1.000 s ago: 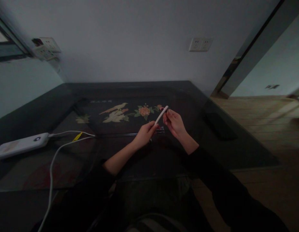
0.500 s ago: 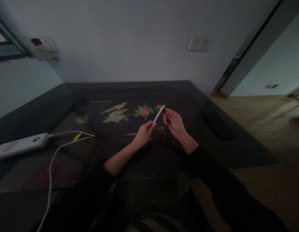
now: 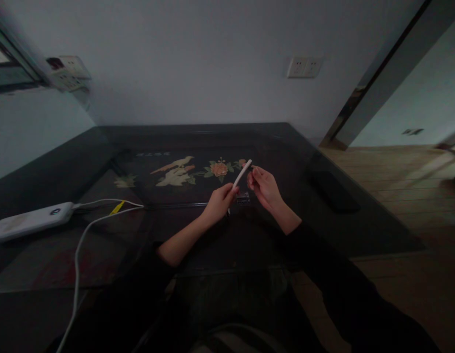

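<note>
My left hand is closed around a slim white pen-like stick, which slants up and to the right. A small end of it shows below the fist. Just right of the stick's upper end, my right hand has thumb and forefinger pinched together. Whatever small thing they may hold is too dim to make out. Between the hands, a small clear case lies on the dark table.
The dark glossy table bears a bird-and-flower picture. At left rests a white power bank with a white cable running off the front edge. A black flat object lies at right. Wall sockets are behind.
Both hands keep nearly the same place. The dark bit seen between the stick's tip and my right fingertips is now hardly visible.
</note>
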The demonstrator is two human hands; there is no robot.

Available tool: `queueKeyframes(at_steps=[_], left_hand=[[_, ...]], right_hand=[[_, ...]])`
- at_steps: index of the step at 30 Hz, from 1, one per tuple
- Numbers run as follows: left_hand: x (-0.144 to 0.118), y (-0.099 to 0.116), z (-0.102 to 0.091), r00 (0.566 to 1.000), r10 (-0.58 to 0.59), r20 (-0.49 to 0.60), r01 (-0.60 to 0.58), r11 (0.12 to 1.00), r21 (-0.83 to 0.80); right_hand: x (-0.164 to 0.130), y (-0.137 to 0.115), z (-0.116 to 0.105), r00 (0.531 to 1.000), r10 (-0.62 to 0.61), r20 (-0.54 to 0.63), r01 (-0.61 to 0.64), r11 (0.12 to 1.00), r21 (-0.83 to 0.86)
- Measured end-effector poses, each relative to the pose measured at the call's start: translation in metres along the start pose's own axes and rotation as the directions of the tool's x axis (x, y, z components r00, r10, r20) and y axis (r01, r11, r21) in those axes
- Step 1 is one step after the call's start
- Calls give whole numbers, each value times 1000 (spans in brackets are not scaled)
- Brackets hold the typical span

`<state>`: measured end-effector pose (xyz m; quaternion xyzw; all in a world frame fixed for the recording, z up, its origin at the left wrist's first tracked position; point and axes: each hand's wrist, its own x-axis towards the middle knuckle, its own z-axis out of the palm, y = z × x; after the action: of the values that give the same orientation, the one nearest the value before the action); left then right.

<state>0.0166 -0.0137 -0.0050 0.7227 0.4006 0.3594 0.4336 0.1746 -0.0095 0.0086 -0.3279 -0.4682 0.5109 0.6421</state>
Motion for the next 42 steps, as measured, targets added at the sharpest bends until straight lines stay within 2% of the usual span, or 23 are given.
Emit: queueKeyframes(at_steps=[8, 20, 26, 35, 42], left_hand=[[3, -5, -2, 999, 1, -44, 1, 999, 52], [-5, 4, 4, 998, 22, 63, -21, 1000, -18], [2, -3, 0, 1000, -18, -4, 17, 999, -52], [1, -6, 1, 998, 0, -55, 3, 998, 56], [-6, 3, 6, 999, 34, 30, -35, 999, 29]], right_hand=[[1, 2, -1, 1000, -3, 19, 2, 1000, 31], [0, 0, 0, 1000, -17, 7, 17, 1000, 9], [0, 0, 1, 1000, -7, 19, 7, 1000, -13], [0, -1, 0, 1000, -7, 5, 7, 1000, -26], [0, 0, -1, 1000, -22, 2, 22, 999, -39]])
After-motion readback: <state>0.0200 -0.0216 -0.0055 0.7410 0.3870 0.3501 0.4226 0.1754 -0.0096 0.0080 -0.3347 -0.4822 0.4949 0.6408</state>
